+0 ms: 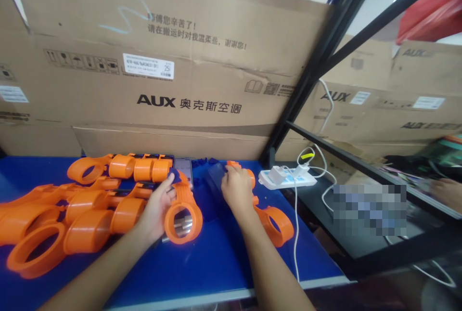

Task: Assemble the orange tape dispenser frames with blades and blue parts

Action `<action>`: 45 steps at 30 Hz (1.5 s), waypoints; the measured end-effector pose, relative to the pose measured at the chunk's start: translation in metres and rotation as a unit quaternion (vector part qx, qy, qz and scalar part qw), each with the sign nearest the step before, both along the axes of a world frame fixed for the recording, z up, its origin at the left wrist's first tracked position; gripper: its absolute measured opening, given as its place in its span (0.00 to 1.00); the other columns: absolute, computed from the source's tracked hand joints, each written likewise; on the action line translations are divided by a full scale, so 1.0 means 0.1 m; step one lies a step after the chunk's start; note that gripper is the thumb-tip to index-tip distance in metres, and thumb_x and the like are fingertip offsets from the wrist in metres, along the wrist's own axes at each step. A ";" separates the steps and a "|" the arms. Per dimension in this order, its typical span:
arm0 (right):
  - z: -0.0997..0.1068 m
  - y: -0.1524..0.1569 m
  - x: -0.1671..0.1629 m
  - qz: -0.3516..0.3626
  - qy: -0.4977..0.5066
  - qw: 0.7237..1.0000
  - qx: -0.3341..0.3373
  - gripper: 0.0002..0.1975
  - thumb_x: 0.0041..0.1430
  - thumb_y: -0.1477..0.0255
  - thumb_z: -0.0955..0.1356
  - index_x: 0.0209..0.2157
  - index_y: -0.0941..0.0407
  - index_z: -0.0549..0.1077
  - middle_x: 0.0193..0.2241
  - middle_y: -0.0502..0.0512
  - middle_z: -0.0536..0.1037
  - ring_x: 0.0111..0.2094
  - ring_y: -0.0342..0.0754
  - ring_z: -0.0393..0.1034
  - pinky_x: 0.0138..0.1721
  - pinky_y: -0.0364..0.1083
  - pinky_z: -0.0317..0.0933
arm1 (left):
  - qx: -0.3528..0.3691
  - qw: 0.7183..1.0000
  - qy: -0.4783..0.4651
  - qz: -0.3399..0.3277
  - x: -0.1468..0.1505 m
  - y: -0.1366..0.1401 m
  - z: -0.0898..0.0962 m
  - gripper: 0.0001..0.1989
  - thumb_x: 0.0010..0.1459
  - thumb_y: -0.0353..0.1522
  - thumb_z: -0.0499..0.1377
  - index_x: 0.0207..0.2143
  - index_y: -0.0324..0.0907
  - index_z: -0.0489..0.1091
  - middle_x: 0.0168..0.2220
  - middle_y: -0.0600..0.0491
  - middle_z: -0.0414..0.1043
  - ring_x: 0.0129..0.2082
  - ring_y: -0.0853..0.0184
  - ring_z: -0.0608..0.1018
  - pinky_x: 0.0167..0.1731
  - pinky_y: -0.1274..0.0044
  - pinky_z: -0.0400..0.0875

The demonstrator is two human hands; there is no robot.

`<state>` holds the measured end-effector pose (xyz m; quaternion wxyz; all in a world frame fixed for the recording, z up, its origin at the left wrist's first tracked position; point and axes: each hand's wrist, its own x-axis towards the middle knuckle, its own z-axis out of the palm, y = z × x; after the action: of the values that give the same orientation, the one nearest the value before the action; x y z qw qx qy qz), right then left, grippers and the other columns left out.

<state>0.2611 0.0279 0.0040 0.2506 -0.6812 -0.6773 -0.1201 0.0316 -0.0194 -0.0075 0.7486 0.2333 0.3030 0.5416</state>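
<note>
My left hand (159,210) is closed on an orange plastic ring part (198,212), whose round opening faces me. A dark blue piece shows at the part's upper end, by my fingertips. My right hand (238,188) is closed at the back of the table, beside a dark blue, flat-looking item (217,176). Its fingertips are partly hidden, so what they grip is unclear. Another orange ring part (276,226) lies under and to the right of my right wrist. Several more orange ring parts (90,231) are grouped on the left.
The blue tabletop (212,263) ends at a pale front edge. A phone (184,169) lies near the back. A white power strip (287,177) with cables is on the right, beside a black metal frame (314,56). Large cardboard boxes (202,80) stand behind. Another person's hand (447,193) is far right.
</note>
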 end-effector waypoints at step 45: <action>0.21 -0.35 -0.38 0.444 0.410 0.795 -0.055 0.18 0.64 0.67 0.74 0.55 0.47 0.80 0.57 0.56 0.79 0.60 0.57 0.72 0.65 0.62 0.61 | 0.094 0.986 -0.034 0.132 0.03 0.05 -0.10 0.15 0.54 0.34 0.73 0.44 0.46 0.79 0.45 0.53 0.80 0.42 0.66 0.78 0.42 0.76 0.71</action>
<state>0.2233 -0.0067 0.0254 0.4923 -0.3041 -0.7448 0.3323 0.0347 -0.0142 -0.0176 0.6554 0.2418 0.2530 0.6693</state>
